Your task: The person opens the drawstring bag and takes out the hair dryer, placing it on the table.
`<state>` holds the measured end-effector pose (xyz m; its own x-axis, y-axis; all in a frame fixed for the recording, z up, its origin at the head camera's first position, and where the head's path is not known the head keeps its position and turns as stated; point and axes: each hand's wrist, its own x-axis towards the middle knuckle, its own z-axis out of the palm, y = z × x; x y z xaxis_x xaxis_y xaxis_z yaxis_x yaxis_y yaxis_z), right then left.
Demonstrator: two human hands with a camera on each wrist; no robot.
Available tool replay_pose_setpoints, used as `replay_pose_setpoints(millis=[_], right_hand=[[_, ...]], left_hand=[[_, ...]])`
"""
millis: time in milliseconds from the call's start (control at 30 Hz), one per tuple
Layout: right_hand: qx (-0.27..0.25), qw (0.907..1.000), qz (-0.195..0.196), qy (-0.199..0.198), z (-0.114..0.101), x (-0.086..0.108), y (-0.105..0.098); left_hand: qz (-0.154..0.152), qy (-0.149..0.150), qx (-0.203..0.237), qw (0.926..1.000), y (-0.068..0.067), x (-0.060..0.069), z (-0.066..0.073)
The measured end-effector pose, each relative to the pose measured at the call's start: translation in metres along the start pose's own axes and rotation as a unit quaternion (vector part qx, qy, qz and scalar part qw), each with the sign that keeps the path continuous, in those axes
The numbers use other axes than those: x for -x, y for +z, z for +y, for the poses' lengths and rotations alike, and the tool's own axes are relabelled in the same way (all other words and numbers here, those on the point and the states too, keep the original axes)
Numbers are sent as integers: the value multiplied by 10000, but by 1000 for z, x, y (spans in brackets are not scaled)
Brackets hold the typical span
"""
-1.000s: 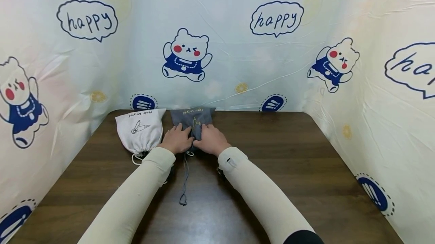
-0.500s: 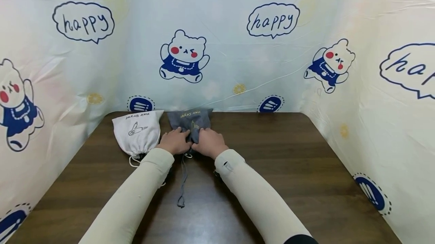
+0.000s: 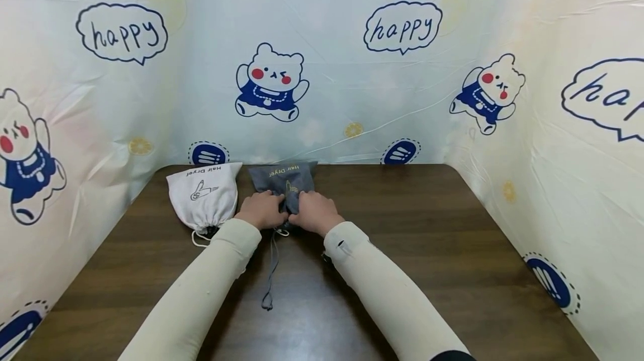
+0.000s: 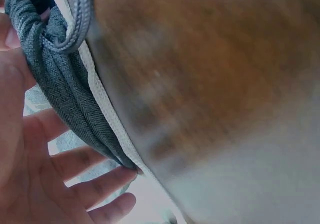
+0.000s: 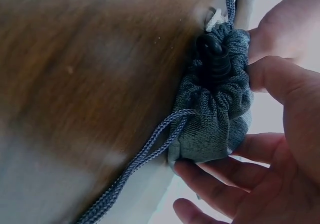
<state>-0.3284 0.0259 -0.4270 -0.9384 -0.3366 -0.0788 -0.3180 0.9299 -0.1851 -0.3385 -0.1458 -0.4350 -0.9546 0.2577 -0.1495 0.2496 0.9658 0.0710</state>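
Note:
Near the table's back edge lies a dark grey drawstring pouch (image 3: pixel 283 171) printed "Hair Dryer". My left hand (image 3: pixel 261 210) grips its left side and my right hand (image 3: pixel 316 213) its right side, thumbs toward each other by the neck. In the left wrist view, my left hand's fingers bend against the grey cloth (image 4: pixel 72 98). The right wrist view shows a black coiled cord (image 5: pixel 218 61) in the gathered mouth of the pouch (image 5: pixel 202 139), with my right hand (image 5: pixel 287 159) around it. A grey drawstring (image 3: pixel 271 277) trails toward me.
Left of the grey pouch lies a white drawstring pouch (image 3: pixel 203 199) with the same lettering, close to my left hand. The brown wooden table (image 3: pixel 427 238) meets a patterned cloth (image 3: pixel 332 93) at its back and sides.
Both hands stay on the grey pouch, shifted only slightly, and their fingers look a little more bent than a second ago. The head view has moved a little.

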Motion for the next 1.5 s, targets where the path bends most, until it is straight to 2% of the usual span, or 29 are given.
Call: replay_pose_setpoints(millis=[433, 733, 933, 1100, 1500], right_hand=[[-90, 9999, -23, 43, 2, 8, -3], [-176, 9998, 56, -13, 5, 12, -3], [-36, 9999, 28, -91, 7, 20, -7], [160, 9997, 20, -171, 8, 26, -11], [161, 9995, 49, -264, 14, 40, -3]], left_hand=[[5, 148, -109, 9998, -1, 0, 2], [109, 318, -151, 9993, -6, 5, 8], [203, 370, -196, 9989, -5, 8, 14], [130, 346, -228, 9991, -6, 11, 20], [50, 234, -296, 9993, 7, 19, 31]])
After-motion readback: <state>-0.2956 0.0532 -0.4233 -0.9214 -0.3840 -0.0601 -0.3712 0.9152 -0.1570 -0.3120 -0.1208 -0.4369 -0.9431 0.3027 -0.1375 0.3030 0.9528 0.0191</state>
